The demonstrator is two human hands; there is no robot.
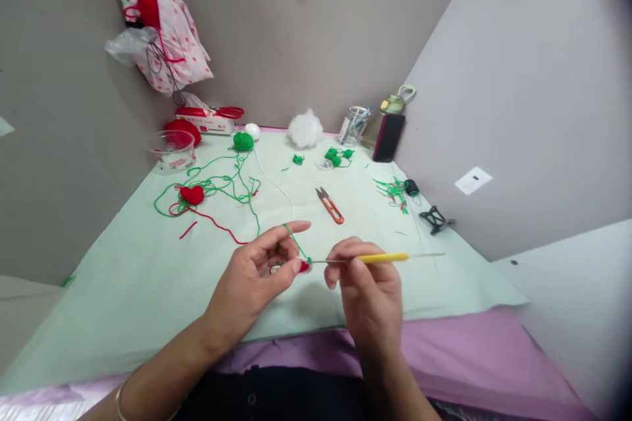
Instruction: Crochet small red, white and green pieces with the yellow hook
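Near the table's front centre, my left hand (pixel 261 266) pinches a small red crochet piece (pixel 305 267) between thumb and fingers. Green yarn (pixel 295 239) runs from the raised index finger down to the top of this piece. My right hand (pixel 368 279) is closed around the yellow handle of a crochet hook (pixel 385 257). The hook's thin metal shaft points left, its tip at the green stitches beside the red piece. Just beyond the hands lie orange-handled snips (pixel 330 204), blades pointing away.
Tangled green yarn (pixel 224 187) and a red heart (pixel 192 195) lie at the left. Behind stand a clear tub (pixel 172 154), white stuffing (pixel 305 129), a cup (pixel 353 126) and a phone (pixel 389 138). A small black stand (pixel 434 220) is at the right.
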